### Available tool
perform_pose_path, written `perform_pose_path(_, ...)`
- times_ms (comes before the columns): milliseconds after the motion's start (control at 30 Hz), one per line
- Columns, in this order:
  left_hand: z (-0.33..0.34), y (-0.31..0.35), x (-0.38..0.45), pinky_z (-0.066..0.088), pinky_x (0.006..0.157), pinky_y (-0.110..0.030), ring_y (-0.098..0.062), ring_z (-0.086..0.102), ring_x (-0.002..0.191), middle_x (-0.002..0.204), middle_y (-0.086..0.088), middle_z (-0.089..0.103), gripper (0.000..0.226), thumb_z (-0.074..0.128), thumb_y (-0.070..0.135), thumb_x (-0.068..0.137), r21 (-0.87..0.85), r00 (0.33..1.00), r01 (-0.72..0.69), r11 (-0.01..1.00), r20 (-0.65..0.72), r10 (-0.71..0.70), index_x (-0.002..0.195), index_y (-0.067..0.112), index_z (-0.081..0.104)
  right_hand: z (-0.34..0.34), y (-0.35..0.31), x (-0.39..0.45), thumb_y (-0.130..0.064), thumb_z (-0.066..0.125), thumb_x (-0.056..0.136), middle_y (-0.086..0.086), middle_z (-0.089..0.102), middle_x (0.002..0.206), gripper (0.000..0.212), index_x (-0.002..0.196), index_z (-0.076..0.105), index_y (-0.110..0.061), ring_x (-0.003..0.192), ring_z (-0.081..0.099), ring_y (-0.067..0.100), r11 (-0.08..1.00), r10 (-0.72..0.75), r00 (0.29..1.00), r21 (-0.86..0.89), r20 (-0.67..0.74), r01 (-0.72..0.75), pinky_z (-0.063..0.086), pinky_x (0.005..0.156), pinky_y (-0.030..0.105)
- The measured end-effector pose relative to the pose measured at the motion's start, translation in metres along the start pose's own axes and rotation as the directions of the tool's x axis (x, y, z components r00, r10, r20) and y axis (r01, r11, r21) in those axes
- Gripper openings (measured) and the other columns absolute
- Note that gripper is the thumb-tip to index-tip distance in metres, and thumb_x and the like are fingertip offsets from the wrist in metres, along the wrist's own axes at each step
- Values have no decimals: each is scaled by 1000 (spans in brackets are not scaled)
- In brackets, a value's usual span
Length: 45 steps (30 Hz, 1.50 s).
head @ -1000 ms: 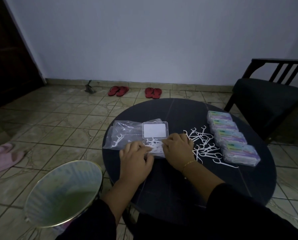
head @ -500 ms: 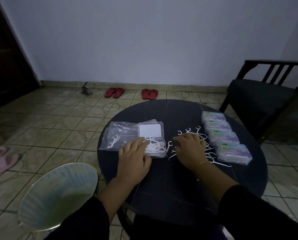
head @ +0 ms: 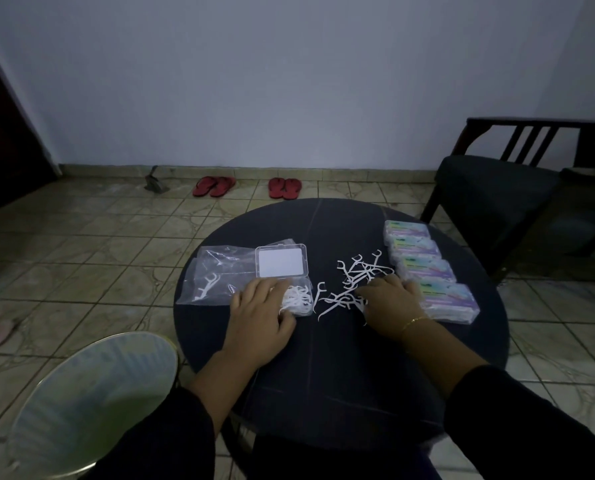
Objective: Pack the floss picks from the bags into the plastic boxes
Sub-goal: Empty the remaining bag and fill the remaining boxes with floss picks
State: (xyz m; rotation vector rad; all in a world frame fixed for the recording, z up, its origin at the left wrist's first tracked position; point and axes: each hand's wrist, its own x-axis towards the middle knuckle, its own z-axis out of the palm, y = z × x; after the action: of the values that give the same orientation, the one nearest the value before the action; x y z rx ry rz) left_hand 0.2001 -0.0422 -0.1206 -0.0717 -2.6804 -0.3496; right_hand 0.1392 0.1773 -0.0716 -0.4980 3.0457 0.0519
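A: Where are the picks?

B: Loose floss picks (head: pixel 353 282) scattered mid-table (head: pixel 323 375); a bunch already in the open plastic box (head: pixel 291 289). Clear bags (head: pixel 216 271) just left of it, a few picks inside.

A: Hands?

B: Left hand (head: pixel 259 317) rests on the box's near edge, fingers fairly flat. Right hand (head: pixel 389 303) lies over the pile; cannot tell whether it pinches anything.

A: Handling?

B: Light, stiff, likely to tangle and skate. Judgement: pinch by the handles, several together.
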Motion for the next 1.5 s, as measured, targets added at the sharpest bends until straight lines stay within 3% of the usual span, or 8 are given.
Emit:
perform_pose_path(233, -3, 0, -5, 22, 96, -32, -11, 31, 123, 130, 5, 51, 55, 37, 39, 78, -63, 993, 48, 997, -101, -54, 130, 24, 51, 6, -6, 1, -47, 43, 89, 7, 41, 141, 53, 134, 47, -17, 136, 27, 28, 975, 210, 977, 66, 21, -211, 15, 111, 49)
perform_pose_path(367, -2, -3, -4, 27, 93, -32, -14, 41, 115, 119, 5, 57, 43, 39, 33, 84, -122, 988, 49, 991, -138, -66, 121, 25, 57, 7, -10, 1, -41, 45, 94, 3, 49, 134, 38, 126, 57, -24, 129, 32, 27, 989, 132, 991, 66, 5, -132, 18, 109, 50)
perform_pose_path(500, 2, -6, -3, 37, 96, -38, -20, 52, 109, 116, 1, 57, 28, 57, 12, 89, -295, 983, 81, 952, -135, -125, 116, 16, 61, 13, -14, -3, -30, 42, 95, -3, 51, 128, 27, 116, 60, -26, 124, 34, 24, 992, 56, 997, 113, -50, -50, 24, 102, 46)
perform_pose_path(667, 2, -7, -2, 50, 89, -43, -17, 56, 97, 113, 3, 52, 26, 55, 6, 91, -429, 983, 66, 901, -129, -134, 115, 12, 60, 15, -13, -6, -36, 40, 94, 2, 50, 128, 34, 117, 60, -21, 123, 35, 25, 985, 155, 986, 90, -68, -149, 24, 103, 46)
perform_pose_path(900, -1, -7, -1, 45, 90, -36, -16, 53, 100, 109, 3, 54, 23, 61, 6, 88, -381, 964, 73, 922, -209, -162, 110, 13, 64, 18, -17, -5, -22, 42, 94, 1, 54, 119, 27, 110, 64, -18, 119, 38, 25, 988, 148, 978, 60, -150, -140, 28, 99, 42)
perform_pose_path(1067, -2, -7, 0, 36, 95, -36, -18, 53, 107, 117, -3, 56, 23, 61, 12, 89, -368, 950, 167, 915, -188, -249, 112, 13, 62, 17, -19, -2, -24, 43, 94, 2, 55, 119, 27, 110, 63, -18, 118, 38, 25, 984, 166, 973, 95, -160, -152, 28, 98, 42)
perform_pose_path(1167, -2, -7, 0, 41, 95, -37, -15, 54, 100, 116, 1, 53, 22, 59, 13, 91, -422, 949, 180, 889, -164, -270, 112, 14, 61, 16, -18, 0, -31, 45, 94, 1, 54, 120, 28, 111, 64, -19, 119, 38, 24, 980, 168, 976, 130, -141, -150, 28, 98, 41)
perform_pose_path(1500, -5, -8, 0, 52, 84, -33, -8, 56, 90, 108, 10, 47, 22, 59, 17, 91, -523, 933, 193, 830, -162, -320, 113, 12, 61, -5, -59, 9, -40, 44, 97, -11, 59, 116, 28, 111, 66, -31, 117, 37, 15, 956, -2, 931, 272, -365, 109, 20, 86, 33)
